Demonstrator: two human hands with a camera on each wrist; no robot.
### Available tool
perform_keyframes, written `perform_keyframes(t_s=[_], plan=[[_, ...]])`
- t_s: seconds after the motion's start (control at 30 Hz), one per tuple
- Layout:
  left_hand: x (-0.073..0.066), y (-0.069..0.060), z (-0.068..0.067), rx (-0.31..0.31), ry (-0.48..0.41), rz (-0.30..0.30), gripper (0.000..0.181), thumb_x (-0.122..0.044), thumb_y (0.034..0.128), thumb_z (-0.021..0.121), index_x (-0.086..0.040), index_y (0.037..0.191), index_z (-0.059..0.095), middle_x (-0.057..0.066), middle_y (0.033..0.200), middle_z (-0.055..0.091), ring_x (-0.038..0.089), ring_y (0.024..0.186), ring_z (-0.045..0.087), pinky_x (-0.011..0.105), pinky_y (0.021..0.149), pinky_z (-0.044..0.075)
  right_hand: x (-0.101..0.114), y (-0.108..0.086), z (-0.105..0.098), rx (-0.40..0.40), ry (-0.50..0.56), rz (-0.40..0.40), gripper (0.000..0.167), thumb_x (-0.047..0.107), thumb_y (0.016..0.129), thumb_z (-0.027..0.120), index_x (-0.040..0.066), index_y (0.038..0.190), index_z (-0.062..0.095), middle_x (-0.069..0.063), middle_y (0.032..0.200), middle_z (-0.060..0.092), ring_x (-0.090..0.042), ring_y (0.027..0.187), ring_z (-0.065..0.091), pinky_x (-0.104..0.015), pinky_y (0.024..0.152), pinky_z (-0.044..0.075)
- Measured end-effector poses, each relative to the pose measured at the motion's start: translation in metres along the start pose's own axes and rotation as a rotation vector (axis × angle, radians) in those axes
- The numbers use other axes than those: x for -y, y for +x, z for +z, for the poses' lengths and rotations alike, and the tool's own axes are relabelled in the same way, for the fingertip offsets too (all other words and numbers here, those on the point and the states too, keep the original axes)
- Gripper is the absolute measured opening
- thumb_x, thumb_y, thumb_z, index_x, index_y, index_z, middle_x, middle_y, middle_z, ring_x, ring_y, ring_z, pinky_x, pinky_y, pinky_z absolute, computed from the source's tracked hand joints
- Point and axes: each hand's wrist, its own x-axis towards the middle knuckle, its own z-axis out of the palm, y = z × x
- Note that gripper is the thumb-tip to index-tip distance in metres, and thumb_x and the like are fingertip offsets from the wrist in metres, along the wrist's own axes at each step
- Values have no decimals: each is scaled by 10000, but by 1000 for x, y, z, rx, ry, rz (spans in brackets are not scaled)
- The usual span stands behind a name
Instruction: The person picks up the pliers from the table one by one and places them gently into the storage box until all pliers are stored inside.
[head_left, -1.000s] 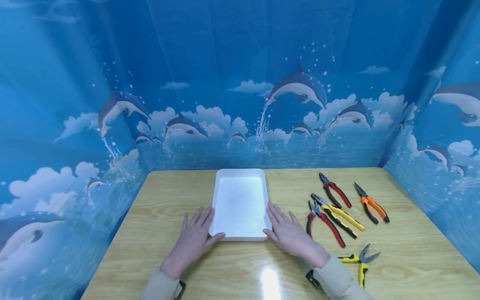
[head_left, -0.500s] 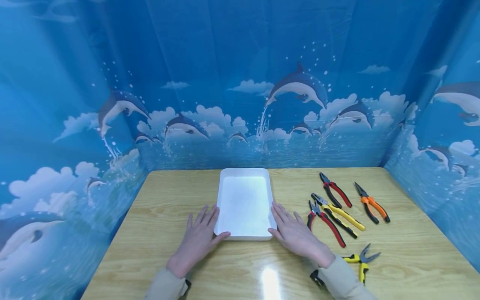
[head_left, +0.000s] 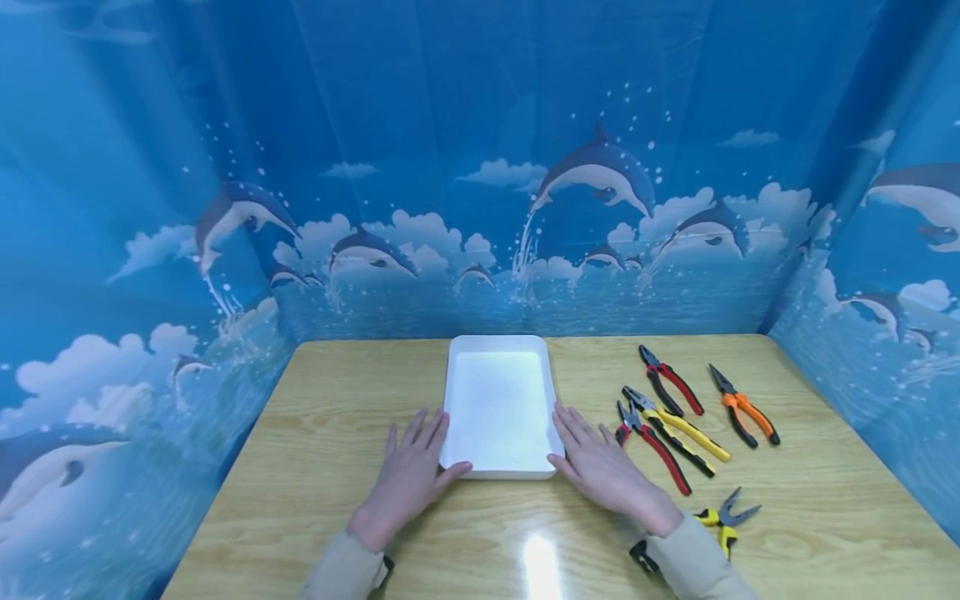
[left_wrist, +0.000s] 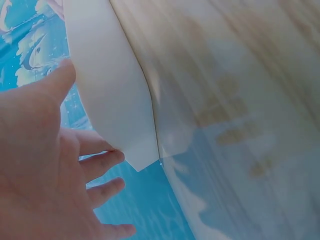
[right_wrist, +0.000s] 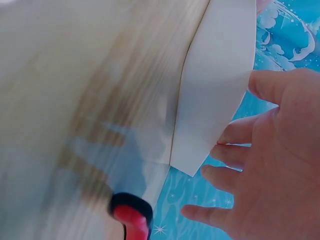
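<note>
A white rectangular tray [head_left: 500,408] lies flat on the wooden table, its far end near the back edge. My left hand [head_left: 408,475] touches its left side, fingers straight and spread, thumb at the near left corner. On the opposite side my right hand [head_left: 603,471] rests against the tray in the same way, thumb at the near right corner. Both wrist views show fingertips and thumb at the tray's outer wall, with the left hand [left_wrist: 55,155] and right hand [right_wrist: 272,155] not curled round it. Nearest the right hand are red-and-black pliers [head_left: 655,446].
Yellow-and-black pliers [head_left: 678,429] lie against the red-and-black ones. Further back are another red-and-black pair [head_left: 670,381] and orange-and-black long-nose pliers [head_left: 741,407]. Yellow-handled pliers [head_left: 727,521] sit partly behind the right sleeve. A blue dolphin-print curtain [head_left: 480,208] encloses the table [head_left: 337,392].
The tray has slid to the right across the table, with both hands moving along at its sides. The right forearm now covers more of the near yellow-handled pliers. The other pliers have stayed put.
</note>
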Motion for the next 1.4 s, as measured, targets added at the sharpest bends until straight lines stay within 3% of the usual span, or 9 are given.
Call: perform_keyframes(t_s=[0.57,1.0,1.4], plan=[[-13,6,5,-29,4,43,831,-603,966,557,-9,1530,411,151,1597,389,400,1502,274,725,1163,203,-8,-7,-9,9,14,38,674,337,1078,475,-23,1586,217,-182,1668,163,-407,1525,180,-724,1171,157],[-23,11,8,4,12,10,854,-624,963,546,-22,1546,381,139,1613,362,398,1509,257,732,1166,180,-15,-12,-14,17,8,32,656,319,1080,473,-33,1580,234,-191,1668,161,-422,1517,193,-714,1168,195],[-32,12,11,-7,6,8,853,-627,964,544,-22,1544,386,152,1607,368,401,1503,272,734,1161,190,-19,-15,-19,22,6,33,635,295,1078,485,-43,1570,268,-206,1658,199,-448,1506,206,-701,1174,204]])
